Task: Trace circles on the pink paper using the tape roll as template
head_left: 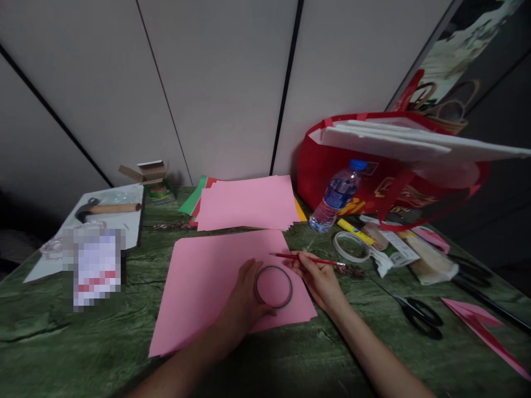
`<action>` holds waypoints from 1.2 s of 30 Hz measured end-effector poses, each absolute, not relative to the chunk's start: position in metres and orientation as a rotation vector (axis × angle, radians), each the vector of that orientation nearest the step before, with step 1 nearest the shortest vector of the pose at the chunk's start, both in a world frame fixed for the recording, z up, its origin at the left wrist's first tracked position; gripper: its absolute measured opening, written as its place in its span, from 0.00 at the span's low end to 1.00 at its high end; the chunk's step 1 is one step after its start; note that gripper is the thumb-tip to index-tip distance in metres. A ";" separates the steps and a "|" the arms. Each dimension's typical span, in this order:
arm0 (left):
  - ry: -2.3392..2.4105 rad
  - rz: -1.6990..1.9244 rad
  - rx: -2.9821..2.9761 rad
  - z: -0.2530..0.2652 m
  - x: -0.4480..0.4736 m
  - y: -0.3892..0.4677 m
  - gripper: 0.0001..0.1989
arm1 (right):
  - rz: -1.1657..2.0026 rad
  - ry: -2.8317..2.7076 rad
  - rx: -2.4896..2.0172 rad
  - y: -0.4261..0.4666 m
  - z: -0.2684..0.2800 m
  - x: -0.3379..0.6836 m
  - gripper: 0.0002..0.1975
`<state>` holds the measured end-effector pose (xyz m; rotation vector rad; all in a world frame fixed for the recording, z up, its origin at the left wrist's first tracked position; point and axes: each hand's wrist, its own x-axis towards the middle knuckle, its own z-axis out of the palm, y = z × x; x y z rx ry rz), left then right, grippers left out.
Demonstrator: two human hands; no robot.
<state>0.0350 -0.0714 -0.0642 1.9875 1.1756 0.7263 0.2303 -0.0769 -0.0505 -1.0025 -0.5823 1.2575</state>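
Note:
A thin dark ring [291, 288], perhaps a roll of tape, lies flat on the pink paper [207, 276]. My left hand [244, 298] curls around its left side, thumb at the lower edge and fingers at the upper left. Pink paper shows through the ring's middle. Just right of it, my right hand [313, 273] grips a red pencil [286, 256] between thumb and fingers. The pencil lies almost level, with its dark tip pointing left above the ring and clear of it.
Behind is a stack of coloured paper [249, 202]. At right stand a water bottle [338, 193] and a red bag [315, 166], near white tape [336, 243], a yellow glue stick [354, 231] and scissors [421, 318]. A hammer [112, 208] lies on a white board [133, 232] at left.

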 end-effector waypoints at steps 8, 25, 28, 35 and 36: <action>1.164 0.698 2.031 -0.067 0.037 -0.073 0.49 | 1.203 -0.555 -0.994 -0.076 -0.054 0.228 0.15; 1.174 0.639 2.082 -0.068 0.040 -0.076 0.46 | 1.193 -0.578 -1.009 -0.075 -0.059 0.227 0.15; 1.166 0.644 2.181 -0.071 0.037 -0.078 0.44 | 1.199 -0.594 -1.039 -0.074 -0.059 0.229 0.16; 0.747 0.742 2.715 -0.064 0.029 -0.087 0.14 | 1.053 -0.941 -1.305 -0.064 -0.047 0.233 0.21; 0.740 0.711 2.750 -0.062 0.029 -0.088 0.13 | 1.020 -1.006 -1.323 -0.060 -0.045 0.232 0.22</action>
